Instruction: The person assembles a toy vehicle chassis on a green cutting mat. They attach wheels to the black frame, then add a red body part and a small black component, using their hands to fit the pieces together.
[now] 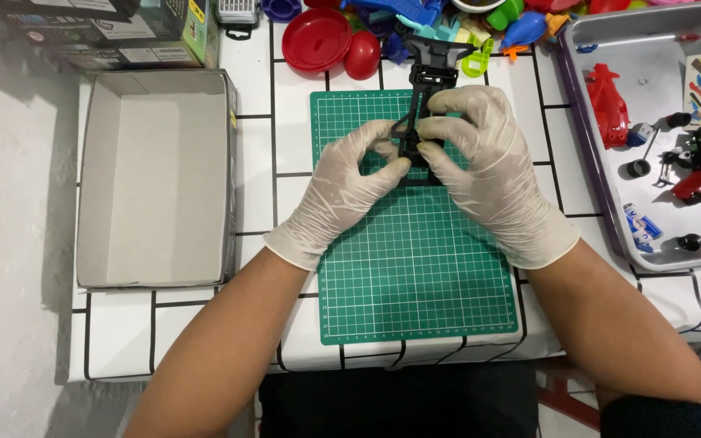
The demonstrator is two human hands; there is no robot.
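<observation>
Both gloved hands, the left hand and right hand, pinch the black toy frame tight above the far edge of the green mat, and it looks best held steady with gentle pushes.

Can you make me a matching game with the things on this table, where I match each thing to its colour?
Things:
1. cutting mat
2. cardboard box
3. tray
4. plastic frame held by the left hand and right hand

Colours:
A. black
B. silver
C. green
D. grey-brown

Pairs: 1-C, 2-D, 3-B, 4-A
</observation>
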